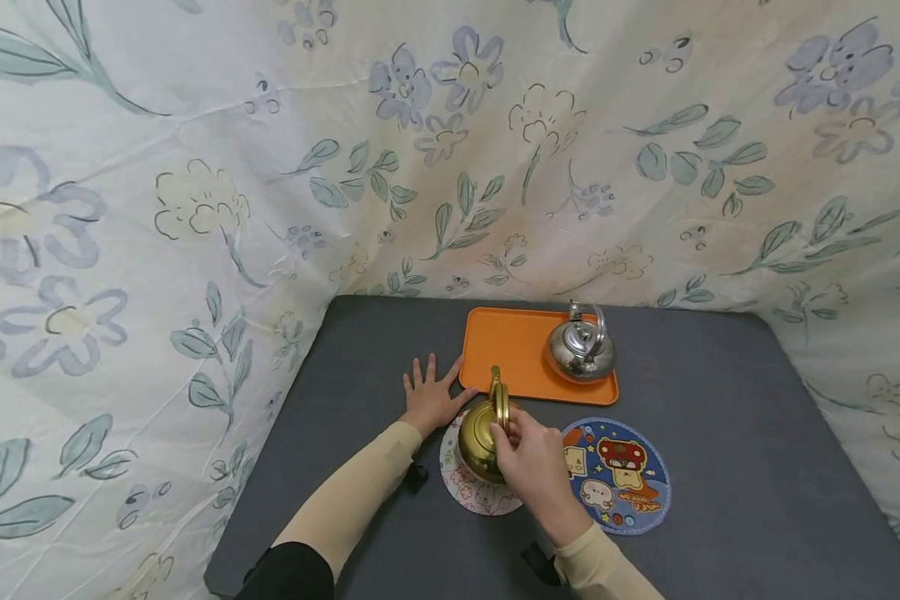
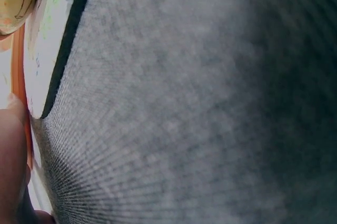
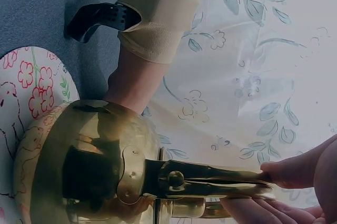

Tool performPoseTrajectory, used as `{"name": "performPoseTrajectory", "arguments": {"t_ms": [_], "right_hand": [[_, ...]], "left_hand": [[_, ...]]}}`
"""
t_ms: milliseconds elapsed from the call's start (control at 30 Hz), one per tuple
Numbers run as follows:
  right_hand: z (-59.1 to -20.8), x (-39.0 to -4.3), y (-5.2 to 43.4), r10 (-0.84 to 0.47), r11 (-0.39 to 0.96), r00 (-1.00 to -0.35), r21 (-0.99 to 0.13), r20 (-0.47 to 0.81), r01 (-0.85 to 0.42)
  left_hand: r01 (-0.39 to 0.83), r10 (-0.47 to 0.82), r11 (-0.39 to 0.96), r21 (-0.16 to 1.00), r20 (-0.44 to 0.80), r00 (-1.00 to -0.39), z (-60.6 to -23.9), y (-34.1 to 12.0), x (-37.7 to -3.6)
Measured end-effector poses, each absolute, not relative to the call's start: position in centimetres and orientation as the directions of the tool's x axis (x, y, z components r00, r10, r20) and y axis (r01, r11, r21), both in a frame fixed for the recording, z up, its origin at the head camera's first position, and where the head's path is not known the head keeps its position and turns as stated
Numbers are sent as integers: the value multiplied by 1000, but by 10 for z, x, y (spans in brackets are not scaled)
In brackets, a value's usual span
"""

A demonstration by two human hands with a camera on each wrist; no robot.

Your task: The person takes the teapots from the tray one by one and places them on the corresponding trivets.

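Head view: right hand (image 1: 534, 462) hides brass kettle (image 1: 482, 433) spout.

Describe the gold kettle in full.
The gold kettle looks like polished brass: a round, shiny body with a hinged handle raised upright. It stands on a white floral mat on the grey table, just in front of the orange tray. The right hand pinches its handle; the left hand lies flat beside it.
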State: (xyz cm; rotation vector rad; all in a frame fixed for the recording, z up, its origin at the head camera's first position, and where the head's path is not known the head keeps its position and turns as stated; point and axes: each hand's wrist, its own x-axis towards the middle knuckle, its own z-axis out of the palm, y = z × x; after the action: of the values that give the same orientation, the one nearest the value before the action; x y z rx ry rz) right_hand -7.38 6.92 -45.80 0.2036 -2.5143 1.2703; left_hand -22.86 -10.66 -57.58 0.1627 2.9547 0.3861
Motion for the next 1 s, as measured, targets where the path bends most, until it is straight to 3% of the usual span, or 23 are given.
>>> {"name": "performPoseTrajectory", "arguments": {"t_ms": [700, 1000], "right_hand": [[-464, -77, 82, -37, 629, -917, -703, 398, -331], [-449, -90, 110, -26, 655, -911, -682, 411, -326]], "left_hand": [[62, 99, 966, 249, -140, -985, -573, -100, -234], [48, 90, 967, 252, -156, -984, -577, -93, -239]]}}
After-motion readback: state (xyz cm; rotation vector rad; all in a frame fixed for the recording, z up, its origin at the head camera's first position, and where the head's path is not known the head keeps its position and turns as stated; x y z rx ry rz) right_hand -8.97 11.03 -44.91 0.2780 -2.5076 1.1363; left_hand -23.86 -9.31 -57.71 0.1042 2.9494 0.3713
